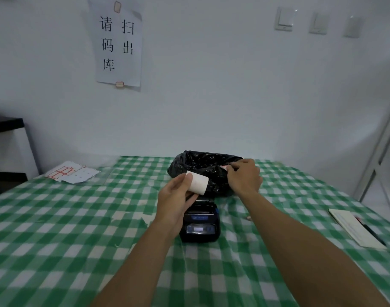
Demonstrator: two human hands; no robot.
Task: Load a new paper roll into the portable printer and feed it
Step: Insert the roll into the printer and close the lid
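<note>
At the far left a dark shelf juts from the wall, with a white panel below it. The wall is plain white. A paper notice printed with large black characters hangs on it, fixed by small tabs at top and bottom. Further right on the wall sit three pale switch plates, and at the right edge a white metal frame leans into view.

The surface is covered by a green and white checked cloth, creased in places. Near its back left corner lie a few sheets of labels, some with red outlines.

Toward the middle, the left hand is curled around a white paper roll, thumb on its near end, holding it up in the air just above the printer. The portable printer, black with a small lit display, rests flat on the cloth below and just right of that hand; whether its paper bay is open I cannot tell, as the hand covers part of it.

Behind the printer sits a crumpled black plastic bag, its mouth open. The right hand reaches over the bag's right rim, fingers pinched on a small pinkish-white scrap.

Near the right edge of the surface a notebook lies flat, with a dark pen beside it.
</note>
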